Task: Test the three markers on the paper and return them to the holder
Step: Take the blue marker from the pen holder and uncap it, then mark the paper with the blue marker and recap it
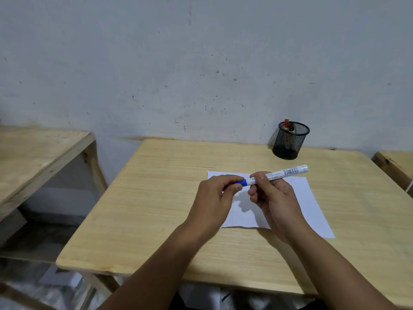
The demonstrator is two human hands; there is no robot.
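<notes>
White-barrelled marker [282,173] with a blue cap [241,182] was held in the air over the far edge of the paper [310,204], lying nearly level, its butt end pointing toward the right edge of the tabletop [156,198]. Your right hand [271,195] was clamped around the barrel near the cap end. Your left hand [218,198] had thumb and fingers pinched shut on the blue cap; the cap sat against the barrel. Paper lay flat, right of centre on the tabletop, nearer the far edge than the near one. Black mesh holder [289,140] stood upright near the far right corner, well apart from the paper. Two markers stood in it: a red-capped marker [286,124] and a darker one [291,127], colour not determinable.
</notes>
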